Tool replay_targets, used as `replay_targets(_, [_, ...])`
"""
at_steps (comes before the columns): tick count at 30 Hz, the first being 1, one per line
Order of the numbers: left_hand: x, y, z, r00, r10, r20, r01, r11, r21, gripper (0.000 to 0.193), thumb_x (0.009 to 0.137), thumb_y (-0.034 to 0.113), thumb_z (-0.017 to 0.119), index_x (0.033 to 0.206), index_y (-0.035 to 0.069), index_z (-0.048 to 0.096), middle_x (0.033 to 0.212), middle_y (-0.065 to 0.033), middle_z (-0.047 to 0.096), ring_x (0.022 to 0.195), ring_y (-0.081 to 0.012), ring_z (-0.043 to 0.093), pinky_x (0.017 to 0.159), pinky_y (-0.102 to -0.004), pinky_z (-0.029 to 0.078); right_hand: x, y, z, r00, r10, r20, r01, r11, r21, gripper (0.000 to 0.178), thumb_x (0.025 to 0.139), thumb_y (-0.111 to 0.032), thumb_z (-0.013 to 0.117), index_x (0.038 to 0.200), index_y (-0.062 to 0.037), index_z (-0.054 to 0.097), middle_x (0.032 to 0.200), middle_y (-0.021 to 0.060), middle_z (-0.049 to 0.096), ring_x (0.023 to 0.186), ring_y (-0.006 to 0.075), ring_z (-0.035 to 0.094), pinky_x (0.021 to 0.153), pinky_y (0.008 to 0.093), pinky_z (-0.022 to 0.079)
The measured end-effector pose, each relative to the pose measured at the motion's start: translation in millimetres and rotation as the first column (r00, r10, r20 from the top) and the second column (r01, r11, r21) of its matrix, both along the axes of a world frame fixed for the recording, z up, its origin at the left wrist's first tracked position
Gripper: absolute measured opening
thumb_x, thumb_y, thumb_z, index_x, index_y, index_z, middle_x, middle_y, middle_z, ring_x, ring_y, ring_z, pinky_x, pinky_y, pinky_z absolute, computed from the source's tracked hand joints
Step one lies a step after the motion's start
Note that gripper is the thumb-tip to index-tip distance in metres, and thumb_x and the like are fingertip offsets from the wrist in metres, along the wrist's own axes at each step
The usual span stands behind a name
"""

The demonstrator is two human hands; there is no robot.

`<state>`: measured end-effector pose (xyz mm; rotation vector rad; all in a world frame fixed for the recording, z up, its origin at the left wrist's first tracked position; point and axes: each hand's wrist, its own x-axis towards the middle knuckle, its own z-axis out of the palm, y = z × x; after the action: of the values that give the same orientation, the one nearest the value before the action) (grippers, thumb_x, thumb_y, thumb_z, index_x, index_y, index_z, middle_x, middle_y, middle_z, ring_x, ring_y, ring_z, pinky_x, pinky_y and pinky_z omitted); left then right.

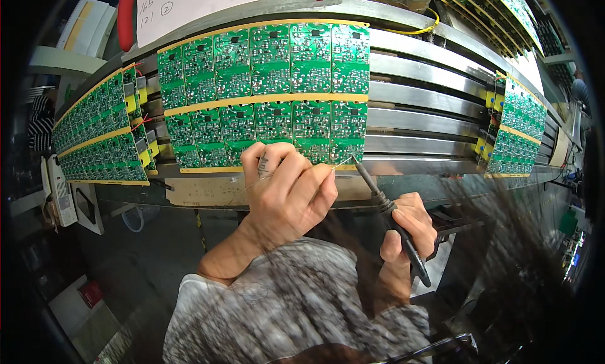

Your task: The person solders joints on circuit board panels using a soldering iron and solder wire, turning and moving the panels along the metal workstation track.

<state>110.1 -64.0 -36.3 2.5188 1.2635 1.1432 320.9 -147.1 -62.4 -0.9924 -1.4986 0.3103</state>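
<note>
A green circuit board panel (271,68) with tan edge strips lies in front of me, made of two rows of small boards. My left hand (287,190) is closed over its near edge, pinching a thin solder wire (341,163) between thumb and fingertips. The wire's end points at the panel's near right corner. In my right hand (413,222) is a black soldering iron (384,203), gripped by its handle like a pen. Its tip meets the same corner near the wire's end; whether the two touch is too small to tell.
Metal rails (422,90) run across the bench beneath the panel. Similar panels stand at the left (101,127) and right (520,127), with yellow parts beside them. A handwritten paper sheet (201,8) lies at the back. More boards (495,17) are stacked at the far right.
</note>
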Motion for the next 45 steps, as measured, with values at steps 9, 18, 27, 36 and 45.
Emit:
replay_targets(9, [-3, -1, 5, 0.999, -0.017, 0.044, 0.019, 0.998, -0.052, 0.014, 0.081, 0.011, 0.079, 0.092, 0.012, 0.07, 0.08, -0.001, 0.054, 0.083, -0.0245, 0.059, 0.083, -0.0445, 0.042, 5, -4, 0, 1.0, -0.024, 0.013, 0.023, 0.999, 0.048, 0.028, 0.094, -0.02, 0.071, 0.108, 0.0041, 0.065, 0.079, 0.0159, 0.067, 0.065, 0.0285, 0.064, 0.062, 0.0404, 0.051])
replay_targets(18, [-30, 0, 12, 0.99, 0.001, 0.139, -0.009, 0.999, 0.052, 0.029, 0.075, 0.006, 0.088, 0.102, 0.01, 0.079, 0.078, -0.0039, 0.05, 0.077, -0.025, 0.053, 0.068, -0.0395, 0.043, 16, -7, -1, 0.986, -0.165, -0.025, 0.167, 0.979, 0.117, 0.033, 0.101, -0.027, 0.065, 0.107, 0.005, 0.06, 0.081, 0.018, 0.07, 0.065, 0.0262, 0.064, 0.061, 0.0415, 0.05])
replay_targets(27, [-36, -2, -4, 0.998, 0.064, 0.022, -0.065, 0.997, 0.036, 0.013, 0.079, 0.013, 0.08, 0.087, 0.013, 0.07, 0.077, 0.0001, 0.052, 0.082, -0.0251, 0.058, 0.084, -0.0436, 0.04, 4, -5, 0, 0.989, -0.146, -0.034, 0.149, 0.983, 0.105, 0.035, 0.101, -0.029, 0.066, 0.105, 0.0054, 0.061, 0.078, 0.0176, 0.069, 0.064, 0.0261, 0.062, 0.061, 0.0408, 0.049])
replay_targets(36, [-45, -6, -7, 0.993, 0.026, 0.117, -0.03, 0.999, 0.037, 0.013, 0.073, 0.008, 0.078, 0.081, 0.009, 0.069, 0.077, -0.0024, 0.053, 0.088, -0.0267, 0.063, 0.089, -0.0476, 0.049, -14, 2, 4, 0.998, 0.053, -0.015, -0.053, 0.999, 0.009, 0.03, 0.098, -0.024, 0.069, 0.109, 0.003, 0.064, 0.078, 0.0141, 0.067, 0.064, 0.0272, 0.062, 0.062, 0.041, 0.051])
replay_targets(45, [-52, -5, -10, 0.989, -0.016, 0.147, 0.012, 1.0, 0.026, 0.011, 0.071, 0.007, 0.076, 0.079, 0.009, 0.068, 0.074, -0.0022, 0.052, 0.089, -0.0265, 0.064, 0.09, -0.0488, 0.051, -25, 6, 5, 0.996, 0.082, 0.023, -0.081, 0.996, -0.022, 0.026, 0.095, -0.02, 0.069, 0.107, 0.0026, 0.065, 0.079, 0.0138, 0.067, 0.065, 0.0278, 0.063, 0.064, 0.0419, 0.052])
